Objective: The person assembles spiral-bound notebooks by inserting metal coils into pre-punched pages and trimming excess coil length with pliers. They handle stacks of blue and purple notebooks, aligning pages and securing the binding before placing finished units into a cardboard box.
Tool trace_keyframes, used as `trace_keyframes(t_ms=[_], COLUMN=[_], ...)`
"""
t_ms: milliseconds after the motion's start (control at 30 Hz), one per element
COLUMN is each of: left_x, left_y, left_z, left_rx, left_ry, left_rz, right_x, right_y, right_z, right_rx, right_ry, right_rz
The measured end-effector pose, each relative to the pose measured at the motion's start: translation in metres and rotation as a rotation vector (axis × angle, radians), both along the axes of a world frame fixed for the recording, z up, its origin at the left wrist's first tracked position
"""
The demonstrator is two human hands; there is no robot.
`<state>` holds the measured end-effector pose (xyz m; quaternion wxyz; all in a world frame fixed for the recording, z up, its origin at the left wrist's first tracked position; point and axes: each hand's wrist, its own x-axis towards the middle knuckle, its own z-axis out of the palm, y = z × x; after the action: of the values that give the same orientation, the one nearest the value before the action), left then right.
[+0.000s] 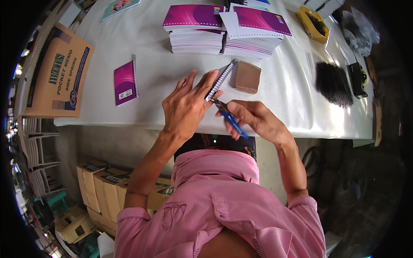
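Near the table's front edge, my left hand (184,105) holds a small notebook by its side, mostly covering it. The notebook's wire spiral (223,79) shows beyond my fingers, slanting up to the right. In my right hand (258,119) is a pair of pliers (232,122) with blue handles. Their jaws meet the near end of the spiral, beside my left thumb. Just right of the spiral sits a brown block (248,77). Another spiral notebook (125,84) with a purple cover lies flat to the left.
Two stacks of purple-covered pages, left (195,41) and right (254,46), stand at the back. A yellow tray (300,19) holds dark bits. Black spiral coils (333,84) and a tape dispenser (357,80) lie right. A cardboard box (81,49) stands left; more boxes (105,189) are below.
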<state>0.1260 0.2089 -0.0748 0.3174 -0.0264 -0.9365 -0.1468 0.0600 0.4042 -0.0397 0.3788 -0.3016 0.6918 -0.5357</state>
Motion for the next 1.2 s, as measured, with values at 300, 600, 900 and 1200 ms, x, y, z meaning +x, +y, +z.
trace_keyframes(t_ms=[300,600,900,1200], left_x=[0.028,0.04,0.058,0.033], left_y=[-0.058,-0.2,-0.258,-0.225], left_z=[0.009,-0.008,-0.106,-0.065], left_rx=[1.132,1.399,0.319,0.015], left_ry=[-0.324,0.139,-0.319,-0.302], left_rz=[-0.497,-0.02,0.464,0.548], right_x=[-0.045,0.008,0.016,-0.203], right_y=[0.053,-0.176,-0.196,0.006], right_z=[-0.025,-0.03,-0.065,0.023], right_rx=[0.458,-0.529,-0.169,0.424], right_ry=[1.187,0.959,1.218,1.474], right_rz=[-0.343,-0.2,0.051,-0.926])
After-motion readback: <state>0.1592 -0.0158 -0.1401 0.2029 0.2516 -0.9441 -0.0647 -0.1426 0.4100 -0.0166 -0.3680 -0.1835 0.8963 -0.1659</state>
